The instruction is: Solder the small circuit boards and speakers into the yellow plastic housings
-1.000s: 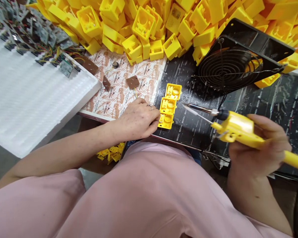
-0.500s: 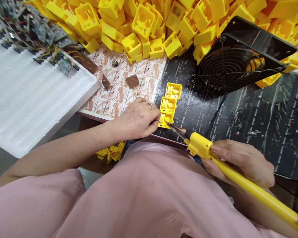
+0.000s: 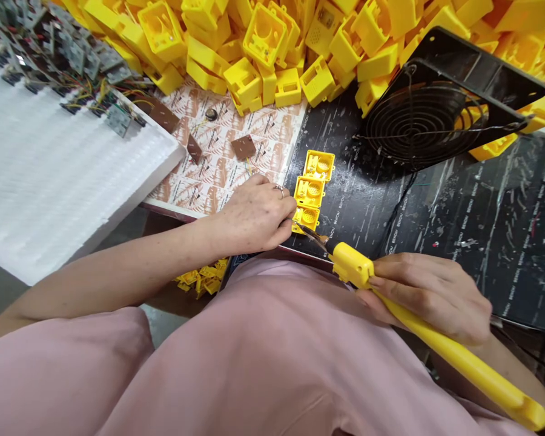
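My right hand (image 3: 431, 293) grips a yellow soldering iron (image 3: 445, 339), its dark, narrow front end pointing left. The tip reaches the nearest of three small open yellow plastic housings (image 3: 307, 215) set in a row. Curled at that housing's left edge is my left hand (image 3: 263, 213), a ring on one finger. Its fingertips are pressed together beside the iron's tip; what they pinch is hidden. Behind stand the middle housing (image 3: 309, 192) and the far housing (image 3: 320, 165), each with a round perforated part inside.
A large heap of yellow housings (image 3: 263, 36) fills the back. A black fan (image 3: 418, 121) stands tilted at right. On the left, a white foam block (image 3: 72, 175) carries wired circuit boards. Loose brown boards (image 3: 243, 147) lie on the patterned sheet. A bin of yellow parts (image 3: 204, 278) is below.
My right hand and the soldering iron have moved slightly left, bringing the tip closer to my left fingertips. My left hand has stayed almost in place at the nearest housing.
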Tool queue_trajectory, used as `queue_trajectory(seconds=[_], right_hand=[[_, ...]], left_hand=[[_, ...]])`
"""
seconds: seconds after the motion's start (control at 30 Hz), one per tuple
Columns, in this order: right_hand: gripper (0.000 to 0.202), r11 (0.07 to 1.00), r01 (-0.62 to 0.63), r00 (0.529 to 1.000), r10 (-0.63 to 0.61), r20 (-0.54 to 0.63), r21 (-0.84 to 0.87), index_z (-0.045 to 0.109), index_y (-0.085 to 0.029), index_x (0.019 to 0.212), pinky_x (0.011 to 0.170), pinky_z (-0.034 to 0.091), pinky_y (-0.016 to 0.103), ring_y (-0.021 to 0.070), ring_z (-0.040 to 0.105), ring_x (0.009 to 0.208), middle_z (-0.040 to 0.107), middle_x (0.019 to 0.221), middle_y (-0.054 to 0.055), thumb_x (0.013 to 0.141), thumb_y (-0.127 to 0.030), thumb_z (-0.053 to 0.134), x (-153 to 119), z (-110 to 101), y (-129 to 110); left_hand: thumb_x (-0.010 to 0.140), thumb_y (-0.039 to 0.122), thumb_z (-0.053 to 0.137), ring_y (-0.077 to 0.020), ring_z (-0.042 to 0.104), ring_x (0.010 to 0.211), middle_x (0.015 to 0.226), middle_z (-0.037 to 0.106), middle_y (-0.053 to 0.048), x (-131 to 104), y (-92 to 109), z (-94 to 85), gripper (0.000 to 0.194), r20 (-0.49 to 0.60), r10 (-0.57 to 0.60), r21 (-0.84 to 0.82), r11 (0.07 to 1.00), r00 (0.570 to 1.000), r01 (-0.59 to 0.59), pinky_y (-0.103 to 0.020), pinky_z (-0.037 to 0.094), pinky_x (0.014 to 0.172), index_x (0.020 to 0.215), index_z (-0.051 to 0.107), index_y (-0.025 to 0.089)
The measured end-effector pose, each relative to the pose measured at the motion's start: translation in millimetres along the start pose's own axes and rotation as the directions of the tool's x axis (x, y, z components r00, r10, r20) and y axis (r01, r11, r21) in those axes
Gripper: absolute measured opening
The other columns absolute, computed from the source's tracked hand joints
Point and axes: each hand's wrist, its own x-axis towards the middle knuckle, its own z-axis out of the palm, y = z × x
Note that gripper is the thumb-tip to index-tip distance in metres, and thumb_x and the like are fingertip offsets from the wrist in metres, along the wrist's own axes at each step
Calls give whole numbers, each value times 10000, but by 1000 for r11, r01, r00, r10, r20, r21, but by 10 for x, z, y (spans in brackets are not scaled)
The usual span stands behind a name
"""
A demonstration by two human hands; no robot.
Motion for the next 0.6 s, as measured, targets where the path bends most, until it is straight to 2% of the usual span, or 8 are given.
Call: queue_trajectory(seconds=[0.13, 0.23, 0.37, 0.53, 0.6], right_hand=[[81, 993, -114, 993, 114, -2, 8, 636, -206, 924, 661, 616, 230, 121, 707, 711, 683, 763, 3, 986, -190, 684, -45, -73, 8], [91, 996, -83, 996, 83, -5, 10, 639, -200, 927, 635, 608, 230, 120, 702, 688, 685, 765, 0, 953, -159, 716, -65, -50, 36], [211, 999, -42, 998, 43, -55, 21, 622, -187, 952, 626, 599, 218, 111, 696, 680, 693, 770, -4, 869, -69, 776, -49, -11, 64], [236, 999, -43, 996, 44, -76, 25, 623, -185, 968, 607, 597, 209, 101, 689, 670, 702, 751, -11, 857, -50, 783, -19, -6, 59], [252, 997, -64, 994, 68, -84, 48, 644, -192, 1048, 614, 610, 219, 110, 704, 671, 712, 751, -16, 870, -68, 772, -22, 1, 61]], left_hand=[[904, 233, 465, -230, 685, 693, 741, 734, -50, 13, 1, 0, 279, -2, 23, 25, 999, 1000, -23, -402, 455, 737, 736, 682, 180], [913, 227, 465, -235, 693, 722, 761, 738, -57, 24, 5, -15, 285, 8, 31, 45, 998, 999, -31, -403, 462, 744, 738, 685, 182], [904, 229, 477, -241, 693, 738, 763, 734, -60, 30, 7, -36, 274, 11, 44, 60, 997, 999, -45, -407, 458, 737, 735, 687, 185], [927, 231, 459, -239, 689, 742, 768, 732, -63, 21, 5, -22, 300, -16, 44, 63, 997, 999, -43, -409, 459, 752, 749, 696, 182], [935, 234, 452, -242, 691, 745, 780, 735, -64, 5, -8, -13, 308, -31, 43, 50, 998, 999, -41, -413, 465, 762, 760, 700, 183]])
